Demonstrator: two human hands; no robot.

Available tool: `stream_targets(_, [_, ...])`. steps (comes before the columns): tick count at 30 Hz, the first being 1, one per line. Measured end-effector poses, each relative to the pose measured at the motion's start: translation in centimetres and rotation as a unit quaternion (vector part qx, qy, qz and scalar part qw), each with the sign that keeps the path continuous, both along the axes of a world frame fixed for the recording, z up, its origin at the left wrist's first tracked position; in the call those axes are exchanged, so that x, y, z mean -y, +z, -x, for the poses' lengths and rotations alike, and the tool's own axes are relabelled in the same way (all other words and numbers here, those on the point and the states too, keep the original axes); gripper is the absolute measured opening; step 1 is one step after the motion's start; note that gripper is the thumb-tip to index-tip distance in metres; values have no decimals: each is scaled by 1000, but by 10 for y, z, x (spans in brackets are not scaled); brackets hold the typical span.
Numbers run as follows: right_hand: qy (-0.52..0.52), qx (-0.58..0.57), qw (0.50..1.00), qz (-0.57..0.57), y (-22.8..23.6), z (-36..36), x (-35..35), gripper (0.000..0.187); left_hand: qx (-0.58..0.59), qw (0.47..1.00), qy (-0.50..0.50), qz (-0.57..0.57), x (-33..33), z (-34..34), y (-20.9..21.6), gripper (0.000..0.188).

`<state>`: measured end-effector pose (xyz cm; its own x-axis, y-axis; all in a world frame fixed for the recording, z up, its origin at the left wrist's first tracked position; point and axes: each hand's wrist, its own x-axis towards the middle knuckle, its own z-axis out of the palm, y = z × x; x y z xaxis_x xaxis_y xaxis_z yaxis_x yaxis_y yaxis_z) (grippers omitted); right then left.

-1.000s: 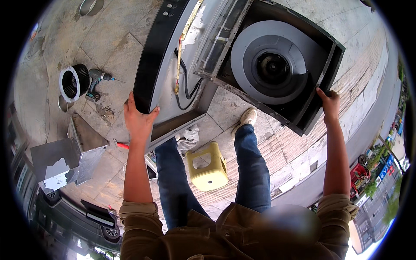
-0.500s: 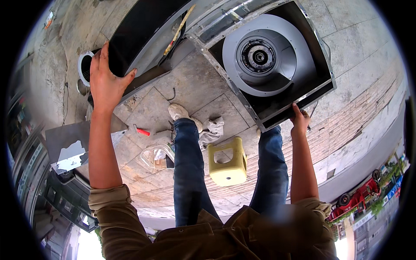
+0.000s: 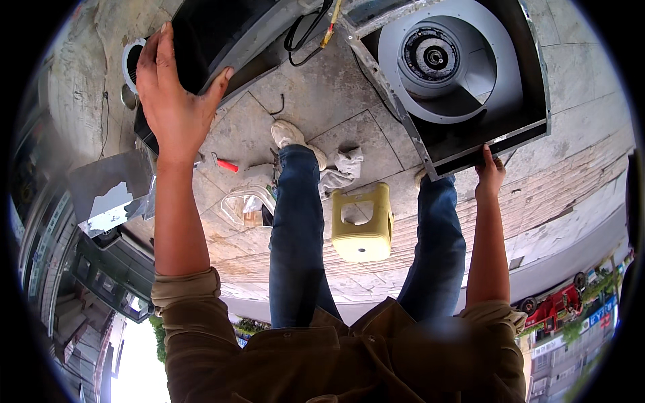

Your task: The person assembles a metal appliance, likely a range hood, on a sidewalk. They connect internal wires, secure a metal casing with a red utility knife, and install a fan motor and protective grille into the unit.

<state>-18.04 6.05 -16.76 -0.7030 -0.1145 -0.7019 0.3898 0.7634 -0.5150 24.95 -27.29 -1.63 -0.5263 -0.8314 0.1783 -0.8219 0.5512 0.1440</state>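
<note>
My left hand (image 3: pixel 176 101) grips the end of a long black glossy panel (image 3: pixel 222 37), its fingers over the far edge and thumb stretched along the near side. My right hand (image 3: pixel 490 176) is closed on the lower rim of an open metal box (image 3: pixel 463 164), thumb on top. A grey round blower housing (image 3: pixel 500 60) with a dark motor hub sits inside the box. Panel and box look like parts of one range hood; their join lies at the upper edge of the picture. Black cable (image 3: pixel 293 40) and a yellow stick (image 3: pixel 330 32) lie between them.
A yellow plastic stool (image 3: pixel 363 235) stands between my legs. Nearby on the paving are a red-handled tool (image 3: pixel 227 164), a grey rag (image 3: pixel 344 168) and a clear plastic tub (image 3: pixel 245 207). A grey sheet (image 3: pixel 111 188) lies at left; a red vehicle (image 3: pixel 554 302) is at far right.
The box with the blower has shifted up and right in view, my right hand still on its rim. My left hand and the panel end appear closer. The view has moved somewhat too.
</note>
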Motion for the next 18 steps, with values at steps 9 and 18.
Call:
stream_targets(9, [54, -165, 977, 125, 11, -27, -20, 50, -81, 924, -51, -369, -195, 53, -84, 52])
stream_targets(18, [181, -204, 951, 147, 38, -6, -22, 34, -10, 893, 39, -448, -211, 17, -126, 48])
